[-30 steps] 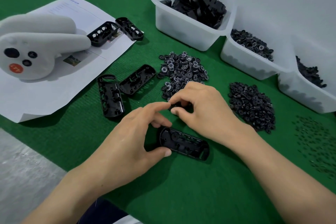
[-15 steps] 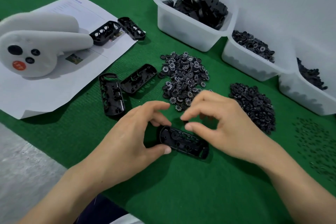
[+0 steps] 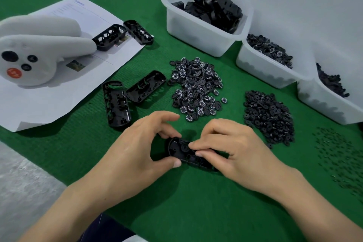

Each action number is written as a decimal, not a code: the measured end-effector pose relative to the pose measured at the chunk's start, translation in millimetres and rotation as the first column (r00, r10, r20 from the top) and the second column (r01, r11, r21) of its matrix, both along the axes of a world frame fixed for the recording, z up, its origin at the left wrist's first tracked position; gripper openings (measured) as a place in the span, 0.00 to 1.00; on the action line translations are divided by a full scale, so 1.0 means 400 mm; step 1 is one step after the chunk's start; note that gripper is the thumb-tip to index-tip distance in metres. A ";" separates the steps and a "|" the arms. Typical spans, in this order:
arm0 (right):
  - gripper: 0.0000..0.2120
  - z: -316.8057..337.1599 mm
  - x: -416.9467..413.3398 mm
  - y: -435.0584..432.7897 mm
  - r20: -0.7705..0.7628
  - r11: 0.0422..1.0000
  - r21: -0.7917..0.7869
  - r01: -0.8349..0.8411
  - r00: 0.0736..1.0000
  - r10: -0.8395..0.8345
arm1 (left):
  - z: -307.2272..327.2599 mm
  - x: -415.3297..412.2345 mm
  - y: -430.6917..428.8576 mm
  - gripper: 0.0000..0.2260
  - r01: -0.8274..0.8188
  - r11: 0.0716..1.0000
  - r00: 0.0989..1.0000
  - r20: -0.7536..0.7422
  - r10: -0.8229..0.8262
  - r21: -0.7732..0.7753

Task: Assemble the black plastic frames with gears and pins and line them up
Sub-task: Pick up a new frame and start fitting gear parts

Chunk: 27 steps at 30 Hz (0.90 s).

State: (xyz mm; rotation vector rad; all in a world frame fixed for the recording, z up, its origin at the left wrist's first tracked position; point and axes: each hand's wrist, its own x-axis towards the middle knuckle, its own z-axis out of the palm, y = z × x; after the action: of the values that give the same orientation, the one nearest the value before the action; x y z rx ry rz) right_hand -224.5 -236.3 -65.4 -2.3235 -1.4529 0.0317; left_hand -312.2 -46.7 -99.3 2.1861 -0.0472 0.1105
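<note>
A black plastic frame (image 3: 179, 149) lies on the green mat near the front. My left hand (image 3: 137, 149) grips its left end between thumb and curled fingers. My right hand (image 3: 231, 149) is over the frame's right half, its fingertips pinching a small dark part down into the frame; the part itself is mostly hidden. Behind the hands lie a pile of numbered gears (image 3: 196, 86), a pile of plain black gears (image 3: 269, 114) and scattered small pins (image 3: 337, 155). Two more frames (image 3: 117, 104) (image 3: 146, 86) rest to the left.
Three white bins stand at the back right, holding frames (image 3: 196, 25), gears (image 3: 261, 65) and dark parts (image 3: 322, 102). A white controller (image 3: 35, 53) sits on a paper sheet (image 3: 49, 100) at left, with two frames (image 3: 110, 36) (image 3: 138, 31) beside it.
My right hand drew back from the numbered gear pile and came down onto the frame. My left hand kept its grip on the frame's left end.
</note>
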 end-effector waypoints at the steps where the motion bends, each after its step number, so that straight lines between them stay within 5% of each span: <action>1: 0.06 0.001 0.002 -0.001 0.003 1.000 -0.005 -0.006 1.000 0.006 | 0.001 0.000 0.000 0.28 0.001 1.000 1.000 -0.001 -0.001 -0.001; 15: 0.06 -0.003 0.012 -0.003 -0.030 1.000 -0.016 -0.024 0.999 0.024 | 0.003 -0.001 0.000 0.28 0.001 1.000 1.000 0.000 -0.001 -0.008; 19: 0.10 0.004 0.016 -0.007 -0.160 0.997 0.049 0.064 0.986 -0.055 | 0.003 0.000 -0.001 0.28 0.002 1.000 1.000 0.001 -0.002 -0.003; 23: 0.12 -0.002 0.053 0.027 -0.045 0.978 -0.017 0.208 0.977 -0.209 | 0.004 0.000 -0.002 0.28 0.006 1.000 1.000 -0.003 -0.006 0.004; 27: 0.11 -0.007 0.075 0.068 0.048 0.979 -0.125 0.163 0.986 -0.158 | 0.006 -0.005 -0.002 0.29 0.010 1.000 1.000 -0.003 -0.010 0.012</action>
State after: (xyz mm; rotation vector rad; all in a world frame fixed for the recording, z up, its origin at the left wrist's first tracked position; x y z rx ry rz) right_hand -194.7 -209.1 -68.2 -2.5519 -1.3108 0.0379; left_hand -314.4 -47.7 -96.8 2.1979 -0.0574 0.1021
